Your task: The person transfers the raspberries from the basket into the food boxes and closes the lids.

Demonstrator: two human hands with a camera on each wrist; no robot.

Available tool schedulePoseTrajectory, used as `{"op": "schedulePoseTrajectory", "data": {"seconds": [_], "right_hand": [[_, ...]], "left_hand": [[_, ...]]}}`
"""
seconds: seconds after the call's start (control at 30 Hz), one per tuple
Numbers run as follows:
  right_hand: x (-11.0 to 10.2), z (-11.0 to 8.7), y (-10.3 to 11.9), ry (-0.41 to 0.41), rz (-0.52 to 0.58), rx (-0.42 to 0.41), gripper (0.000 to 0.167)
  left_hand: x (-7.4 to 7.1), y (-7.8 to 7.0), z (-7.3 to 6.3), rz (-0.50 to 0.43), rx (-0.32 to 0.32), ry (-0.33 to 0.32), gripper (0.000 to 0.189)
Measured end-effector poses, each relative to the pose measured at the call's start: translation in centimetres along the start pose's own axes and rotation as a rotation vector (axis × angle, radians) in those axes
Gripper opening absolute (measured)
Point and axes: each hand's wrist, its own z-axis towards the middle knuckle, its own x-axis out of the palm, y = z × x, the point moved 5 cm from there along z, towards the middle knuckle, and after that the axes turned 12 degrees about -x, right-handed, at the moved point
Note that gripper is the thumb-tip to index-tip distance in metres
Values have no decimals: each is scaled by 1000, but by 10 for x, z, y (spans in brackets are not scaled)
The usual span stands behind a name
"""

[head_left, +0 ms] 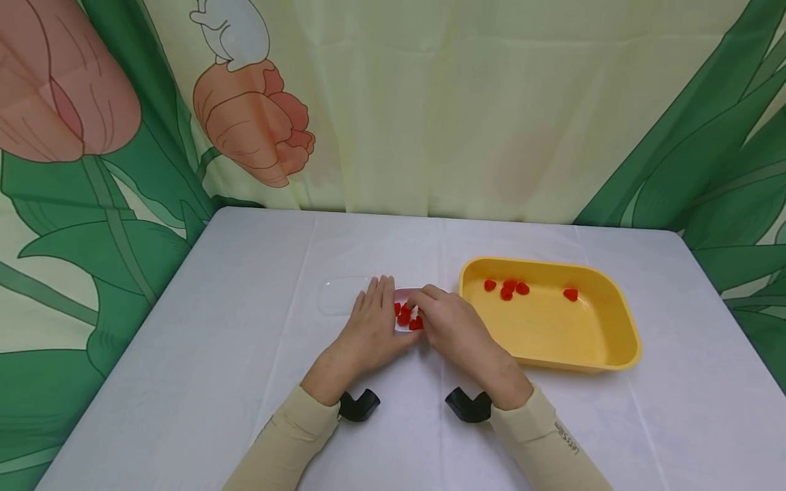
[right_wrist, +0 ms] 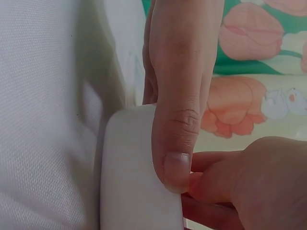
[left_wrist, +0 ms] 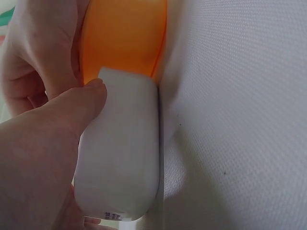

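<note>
As the small white box (left_wrist: 120, 148) sat between your fingers, red pieces (head_left: 403, 318) inside it, your left hand (head_left: 368, 331) lay straight-fingered along it. Your right hand (head_left: 459, 332) had fingers curled over it; I couldn't tell whether they pinched anything. Right of them stood a yellow tray (head_left: 589, 324); beside your left fingers, a clear flat piece (head_left: 340, 297).

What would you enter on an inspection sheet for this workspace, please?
Surface: white cloth, lightly creased.
Job's things: white box holds red pieces; yellow tray, right of it, holds five more; clear flat piece lies left.
Clutter: nothing seen.
Hands: left hand braces the box, thumb on its near side; right hand bends its fingers over the box; whether they hold a piece is unclear.
Cables: nothing seen.
Surroundings: curtain printed with flowers and a white animal.
</note>
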Motion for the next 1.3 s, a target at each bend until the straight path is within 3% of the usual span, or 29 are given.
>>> {"op": "schedulePoseTrajectory", "data": {"seconds": [0.17, 0.47, 0.87, 1.3], "right_hand": [[-3, 0, -1, -11, 37, 6, 31], [-15, -2, -4, -116, 92, -28, 24], [-42, -16, -27, -205, 145, 106, 14], [-58, -35, -58, -249, 146, 247, 17]], "left_hand": [[0, 0, 0, 6, 2, -1, 108], [0, -1, -1, -9, -9, 4, 110], [1, -1, 0, -3, -21, -2, 109], [0, -2, -1, -19, -44, 16, 111]]}}
